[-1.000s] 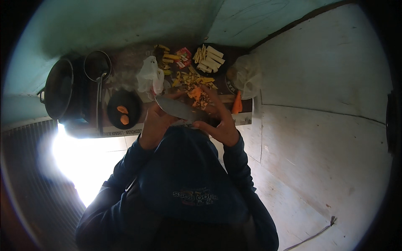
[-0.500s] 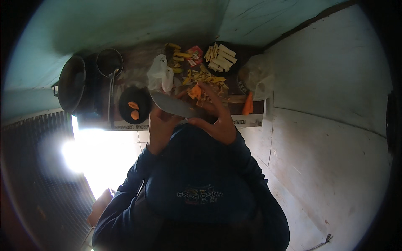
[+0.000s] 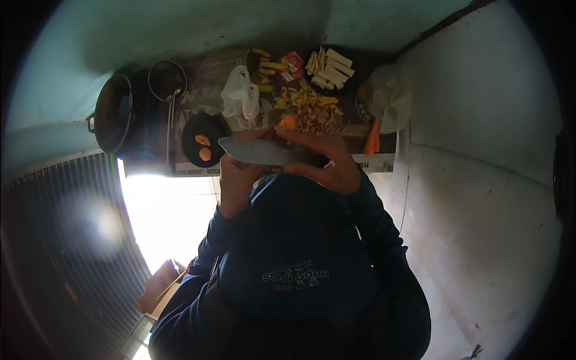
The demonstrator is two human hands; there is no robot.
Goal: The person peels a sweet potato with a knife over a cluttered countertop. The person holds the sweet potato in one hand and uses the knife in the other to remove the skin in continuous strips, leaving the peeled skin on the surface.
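Note:
My right hand (image 3: 333, 165) grips a broad-bladed knife (image 3: 252, 151) near its handle end. The blade lies flat across the front of my body, tip to the left. My left hand (image 3: 237, 180) is curled behind the blade; its fingers and whatever they hold are mostly hidden. Just beyond my fingers, an orange piece (image 3: 287, 124) shows at the edge of a heap of peelings (image 3: 315, 117). On a dark plate (image 3: 191, 129) to the left sit two orange root pieces (image 3: 204, 148).
Farther back are a plate of pale cut sticks (image 3: 331, 69), yellow peels (image 3: 262, 66), a red packet (image 3: 292, 65) and a white plastic bag (image 3: 241, 96). A wok (image 3: 113, 114) and a strainer (image 3: 168, 81) stand left. An orange root (image 3: 372, 138) and clear bag (image 3: 390, 99) lie right.
The whole view has shifted, with the table sliding right and up. My right hand has turned lower and flatter, and its fingers now cover more of the space behind the knife.

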